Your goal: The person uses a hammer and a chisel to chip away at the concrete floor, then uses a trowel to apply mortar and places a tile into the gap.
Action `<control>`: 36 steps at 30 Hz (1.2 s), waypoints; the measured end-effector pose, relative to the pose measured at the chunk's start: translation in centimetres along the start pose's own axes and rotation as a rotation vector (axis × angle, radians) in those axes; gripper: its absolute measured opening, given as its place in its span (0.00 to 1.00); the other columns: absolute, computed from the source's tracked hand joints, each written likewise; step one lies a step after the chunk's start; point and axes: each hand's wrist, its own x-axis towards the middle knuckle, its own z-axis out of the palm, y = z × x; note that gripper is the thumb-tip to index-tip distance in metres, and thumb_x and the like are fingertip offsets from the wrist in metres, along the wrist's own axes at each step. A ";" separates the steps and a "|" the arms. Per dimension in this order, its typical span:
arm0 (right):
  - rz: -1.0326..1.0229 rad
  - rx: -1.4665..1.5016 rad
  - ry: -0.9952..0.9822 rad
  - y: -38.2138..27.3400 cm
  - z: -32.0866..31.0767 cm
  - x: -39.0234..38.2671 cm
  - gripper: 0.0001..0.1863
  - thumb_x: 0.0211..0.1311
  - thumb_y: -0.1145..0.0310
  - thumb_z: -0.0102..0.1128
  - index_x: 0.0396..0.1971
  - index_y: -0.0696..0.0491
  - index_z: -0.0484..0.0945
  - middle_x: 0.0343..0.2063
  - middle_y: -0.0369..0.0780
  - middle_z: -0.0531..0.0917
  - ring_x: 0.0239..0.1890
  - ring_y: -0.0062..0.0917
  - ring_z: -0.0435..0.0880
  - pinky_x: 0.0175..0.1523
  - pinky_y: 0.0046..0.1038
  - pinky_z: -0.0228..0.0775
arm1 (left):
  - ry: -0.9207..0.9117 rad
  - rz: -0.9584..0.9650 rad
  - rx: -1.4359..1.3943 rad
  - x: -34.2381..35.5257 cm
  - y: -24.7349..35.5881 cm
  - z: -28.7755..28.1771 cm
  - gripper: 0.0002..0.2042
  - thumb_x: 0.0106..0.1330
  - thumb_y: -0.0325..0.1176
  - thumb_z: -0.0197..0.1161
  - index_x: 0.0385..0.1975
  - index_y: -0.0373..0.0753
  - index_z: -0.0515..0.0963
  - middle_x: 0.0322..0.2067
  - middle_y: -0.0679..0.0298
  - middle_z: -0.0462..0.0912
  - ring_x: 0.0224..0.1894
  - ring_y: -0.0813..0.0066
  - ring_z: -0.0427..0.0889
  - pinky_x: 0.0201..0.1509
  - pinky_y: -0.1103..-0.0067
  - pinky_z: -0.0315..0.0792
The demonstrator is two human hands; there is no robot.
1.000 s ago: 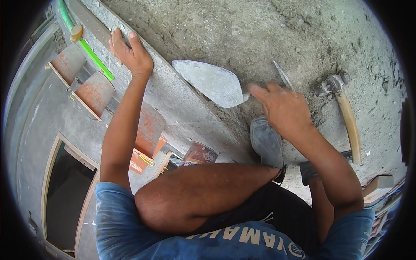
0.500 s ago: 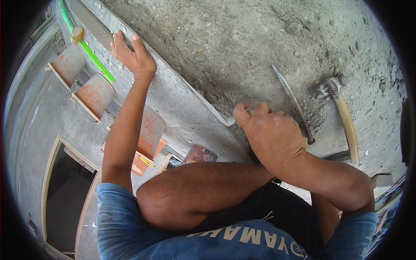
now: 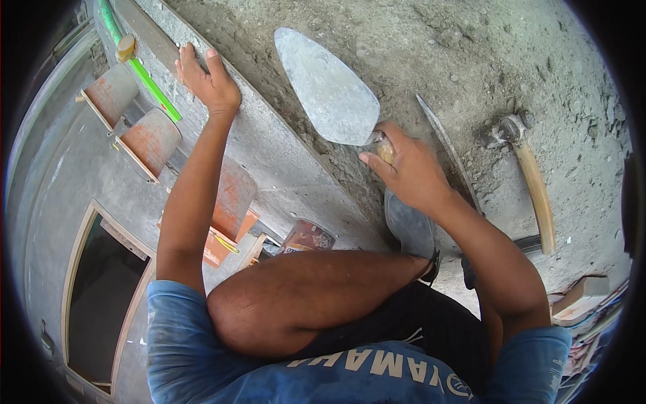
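Note:
A trowel (image 3: 328, 87) with a pale, broad pointed blade is in my right hand (image 3: 417, 168), fingers wrapped round its wooden handle. Its blade lies flat side up over the rough sandy mortar (image 3: 431, 47), beside the raised edge. My left hand (image 3: 214, 86) rests, thumb apart and fingers extended, on the grey concrete ledge (image 3: 269, 148), next to a long brown strip (image 3: 149, 37). Right of the trowel, a pointed metal bar (image 3: 445, 138) lies on the rough surface, partly hidden behind my right hand and forearm. Farther right lies a hammer (image 3: 536, 185) with a wooden handle.
Orange-stained buckets (image 3: 151, 141) and a reddish can (image 3: 308, 237) stand below the ledge at left. A bright green bar (image 3: 153, 89) lies along its far side. My shod foot (image 3: 408, 225) is near the right forearm; a block (image 3: 582, 296) sits at lower right.
The trowel blade has swung from edge-on along the ledge to flat and broad, up over the mortar. My right hand turned and rose slightly; my left hand stays nearly in place.

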 end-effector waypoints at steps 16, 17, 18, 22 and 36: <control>-0.037 0.127 0.371 -3.0 5.9 5.5 0.18 0.61 0.65 0.56 0.46 0.60 0.67 0.33 0.57 0.80 0.36 0.54 0.80 0.42 0.49 0.72 | 0.007 -0.022 -0.034 -0.2 0.2 0.1 0.29 0.70 0.47 0.48 0.62 0.30 0.63 0.65 0.44 0.60 0.70 0.44 0.50 0.73 0.58 0.41; -0.037 0.126 0.377 -2.5 6.1 5.5 0.18 0.61 0.65 0.56 0.46 0.60 0.67 0.33 0.57 0.80 0.36 0.54 0.80 0.42 0.49 0.72 | 0.003 -0.016 -0.024 -0.3 0.1 0.1 0.29 0.70 0.47 0.48 0.62 0.30 0.63 0.65 0.44 0.61 0.70 0.44 0.50 0.73 0.58 0.41; -0.019 0.023 0.227 -1.6 6.4 5.4 0.18 0.61 0.65 0.56 0.47 0.59 0.67 0.33 0.57 0.80 0.36 0.54 0.81 0.42 0.49 0.72 | -0.002 -0.010 -0.014 -0.4 0.1 0.1 0.28 0.70 0.47 0.48 0.62 0.30 0.63 0.65 0.44 0.61 0.70 0.44 0.50 0.73 0.58 0.41; -0.027 0.216 0.454 -2.4 5.7 5.4 0.18 0.62 0.64 0.56 0.47 0.57 0.66 0.35 0.56 0.80 0.38 0.53 0.81 0.43 0.48 0.73 | -0.007 -0.001 -0.009 -0.2 0.1 0.1 0.28 0.70 0.47 0.48 0.62 0.30 0.64 0.65 0.44 0.61 0.70 0.44 0.50 0.73 0.58 0.41; -0.020 0.014 0.209 -1.7 5.8 5.2 0.19 0.61 0.64 0.55 0.48 0.57 0.66 0.37 0.57 0.80 0.37 0.53 0.81 0.44 0.48 0.74 | -0.018 -0.024 -0.014 -0.2 -0.2 -0.1 0.29 0.70 0.48 0.48 0.62 0.30 0.63 0.65 0.44 0.60 0.70 0.45 0.49 0.73 0.58 0.40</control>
